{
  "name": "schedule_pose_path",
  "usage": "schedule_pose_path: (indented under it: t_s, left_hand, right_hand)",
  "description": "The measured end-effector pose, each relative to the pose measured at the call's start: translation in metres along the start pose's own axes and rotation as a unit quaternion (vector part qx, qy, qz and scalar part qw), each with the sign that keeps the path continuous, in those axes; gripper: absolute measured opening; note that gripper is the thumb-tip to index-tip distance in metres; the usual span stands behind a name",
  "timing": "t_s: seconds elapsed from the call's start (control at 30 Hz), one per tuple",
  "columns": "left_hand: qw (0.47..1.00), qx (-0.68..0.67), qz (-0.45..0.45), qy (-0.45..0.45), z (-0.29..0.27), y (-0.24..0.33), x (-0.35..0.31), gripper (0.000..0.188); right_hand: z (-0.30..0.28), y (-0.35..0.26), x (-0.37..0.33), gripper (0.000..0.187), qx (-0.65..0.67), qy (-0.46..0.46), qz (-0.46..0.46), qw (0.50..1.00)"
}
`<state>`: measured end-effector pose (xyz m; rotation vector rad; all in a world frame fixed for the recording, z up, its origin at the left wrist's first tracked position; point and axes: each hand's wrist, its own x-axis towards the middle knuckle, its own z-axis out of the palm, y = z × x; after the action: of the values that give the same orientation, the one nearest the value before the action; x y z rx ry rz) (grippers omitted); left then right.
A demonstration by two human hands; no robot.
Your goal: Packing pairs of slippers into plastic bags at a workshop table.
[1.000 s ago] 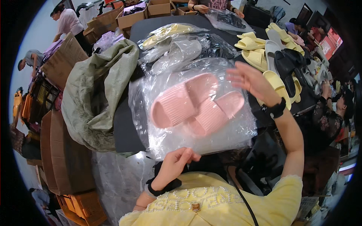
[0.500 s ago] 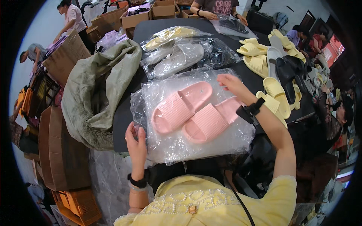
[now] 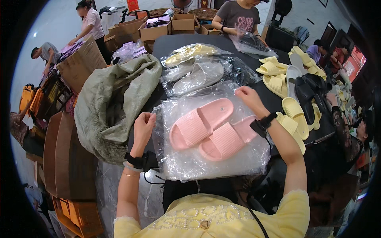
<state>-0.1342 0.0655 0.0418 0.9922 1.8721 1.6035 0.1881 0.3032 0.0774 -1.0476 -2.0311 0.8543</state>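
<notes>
A pair of ribbed pink slide slippers (image 3: pixel 206 127) lies in front of me on a pile of clear plastic bags (image 3: pixel 178 168). Whether a layer of film also covers the slippers is hard to tell. My left hand (image 3: pixel 143 127) is closed in a pinch at the pile's left edge, on the rim of a plastic bag. At the far right corner, beyond the slippers' toes or heels, my right hand (image 3: pixel 248 99) also pinches the film. Bagged grey slippers (image 3: pixel 198 77) and bagged yellow slippers (image 3: pixel 190 53) lie just behind the pile.
A large green woven sack (image 3: pixel 115 107) slumps at the table's left side. Loose yellow slippers (image 3: pixel 293 113) and black slippers (image 3: pixel 305 93) heap up on the right. Across the table a person (image 3: pixel 240 20) handles a bagged dark item. Cardboard boxes (image 3: pixel 156 29) stand behind.
My left hand has moved up along the bag's left edge, and its fingers have gone from apart to pinched. My right hand stays at the far right corner. The view has tilted up slightly.
</notes>
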Motion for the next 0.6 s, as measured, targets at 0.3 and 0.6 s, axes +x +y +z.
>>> schedule_pose_path:
  t_s: [0.3, 0.6]
  left_hand:
    - [0.988, -0.111, -0.038, -0.096, 0.008, 0.021, 0.017, 0.029]
    - [0.988, 0.001, -0.041, -0.146, 0.031, 0.025, 0.063, 0.035]
  right_hand:
    - [-0.065, 0.008, -0.015, 0.017, 0.091, 0.069, 0.069, 0.991]
    - [-0.051, 0.043, -0.029, 0.038, -0.084, 0.100, 0.007, 0.991]
